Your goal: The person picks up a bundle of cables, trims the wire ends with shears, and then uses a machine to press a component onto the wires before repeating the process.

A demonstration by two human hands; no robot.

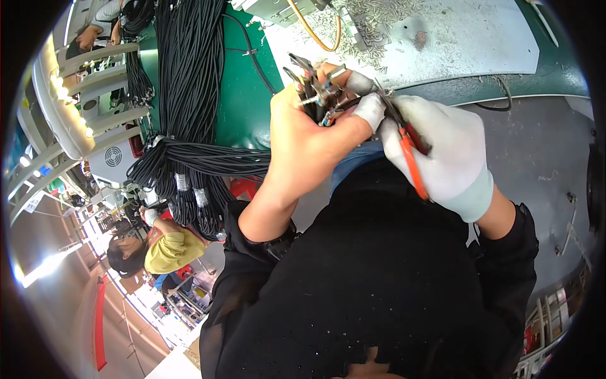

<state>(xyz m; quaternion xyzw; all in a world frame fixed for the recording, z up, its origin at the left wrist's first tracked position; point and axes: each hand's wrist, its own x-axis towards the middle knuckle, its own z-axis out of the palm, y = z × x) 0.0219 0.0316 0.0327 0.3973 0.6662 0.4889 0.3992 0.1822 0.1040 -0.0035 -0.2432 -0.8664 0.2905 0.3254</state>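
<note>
My left hand [303,139], bare but for white finger covers on the thumb and a fingertip, is closed round a bunch of black cables. Their stripped ends [322,91], with small coloured wires and metallic parts, stick out above the fist. In a white glove, my right hand [445,139] grips a pair of pliers or cutters with orange-red handles [411,164]. The tool's jaws [382,93] meet the tips of my left thumb and finger. What lies between the jaws is too small to make out.
Thick bundles of black cable [189,82] lie over the green table [243,114] on the left. A white sheet [467,44] strewn with small clippings [372,38] covers the far side, beside a machine [278,7]. A co-worker in yellow [173,249] sits at left.
</note>
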